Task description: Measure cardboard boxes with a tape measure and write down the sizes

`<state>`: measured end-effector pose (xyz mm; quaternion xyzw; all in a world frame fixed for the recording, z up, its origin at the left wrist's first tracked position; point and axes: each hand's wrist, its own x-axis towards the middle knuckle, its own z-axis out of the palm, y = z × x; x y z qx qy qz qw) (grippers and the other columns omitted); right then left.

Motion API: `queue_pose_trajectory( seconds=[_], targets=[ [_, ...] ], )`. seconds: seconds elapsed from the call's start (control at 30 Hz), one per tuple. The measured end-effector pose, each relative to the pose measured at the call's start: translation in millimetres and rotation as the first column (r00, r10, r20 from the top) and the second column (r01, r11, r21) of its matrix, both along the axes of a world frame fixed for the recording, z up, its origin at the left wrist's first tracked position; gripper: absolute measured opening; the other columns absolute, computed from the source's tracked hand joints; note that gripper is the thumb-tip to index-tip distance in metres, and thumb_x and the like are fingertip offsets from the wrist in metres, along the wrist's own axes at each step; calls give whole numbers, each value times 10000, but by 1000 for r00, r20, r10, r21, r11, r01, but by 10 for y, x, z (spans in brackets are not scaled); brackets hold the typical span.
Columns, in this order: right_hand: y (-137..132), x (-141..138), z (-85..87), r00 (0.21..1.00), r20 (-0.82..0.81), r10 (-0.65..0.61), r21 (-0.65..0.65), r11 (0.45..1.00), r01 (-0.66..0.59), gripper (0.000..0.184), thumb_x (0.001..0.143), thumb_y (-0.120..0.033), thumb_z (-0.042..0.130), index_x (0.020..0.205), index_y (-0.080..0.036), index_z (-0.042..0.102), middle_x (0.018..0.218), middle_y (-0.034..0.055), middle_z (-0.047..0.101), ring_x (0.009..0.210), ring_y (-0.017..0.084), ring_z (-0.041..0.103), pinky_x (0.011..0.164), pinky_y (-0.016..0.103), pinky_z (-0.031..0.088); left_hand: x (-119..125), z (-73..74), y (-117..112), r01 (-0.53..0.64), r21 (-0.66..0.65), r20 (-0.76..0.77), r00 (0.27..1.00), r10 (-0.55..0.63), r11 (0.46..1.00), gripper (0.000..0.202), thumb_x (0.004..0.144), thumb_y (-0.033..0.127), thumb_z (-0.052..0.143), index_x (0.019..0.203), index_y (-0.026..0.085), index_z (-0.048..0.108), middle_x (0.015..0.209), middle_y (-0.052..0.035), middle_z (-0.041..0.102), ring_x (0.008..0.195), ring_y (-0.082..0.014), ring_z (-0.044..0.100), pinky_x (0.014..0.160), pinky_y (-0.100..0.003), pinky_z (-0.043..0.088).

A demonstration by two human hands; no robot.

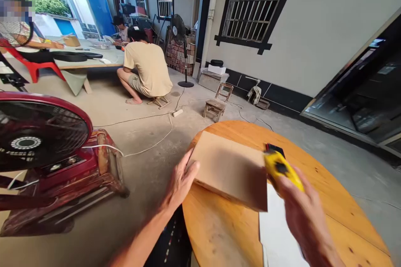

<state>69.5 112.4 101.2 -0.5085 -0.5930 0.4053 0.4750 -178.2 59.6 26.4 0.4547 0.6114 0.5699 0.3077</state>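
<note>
A closed brown cardboard box (228, 167) lies flat on a round wooden table (219, 233). My left hand (184, 175) grips the box's left end, with the thumb at its near edge and the fingers along the side. My right hand (300, 204) is closed around a yellow utility knife (283, 169) with a black slider, held up by the box's right end. Motion blurs the knife, so I cannot tell whether its tip touches the cardboard. A white sheet or flat white box (277, 229) lies beneath my right hand, partly hidden by it.
A black phone-like object with a red edge (275, 149) lies behind the knife. To the left, a red fan (44, 133) sits on a wooden stool. Beyond are a small wooden chair (217, 102), cables on the floor, and several people around a low table (103, 58).
</note>
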Motion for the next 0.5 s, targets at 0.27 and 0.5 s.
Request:
queue_pose_trajectory(
  seconds=[0.27,0.5],
  targets=[
    [-773,487,-469,733,-584,-348,-460,886,54,402,768,-548,643,1027,-257,744,1101,91,752,1086,342,675,839,475,584,247,-644,-818,-166,1,-226,961,162,986,606,848,509,577,1362,197,505,1325,-127,620,1211,-303,590,1015,-397,478],
    [-872,632,-688,818,-543,-189,-331,944,-2,541,741,-571,696,1147,-214,703,1194,109,718,1197,339,610,992,451,500,278,-496,-514,-283,-16,-275,923,268,959,587,827,563,532,1264,174,574,1210,-136,678,1144,-306,627,889,-385,546]
  ],
)
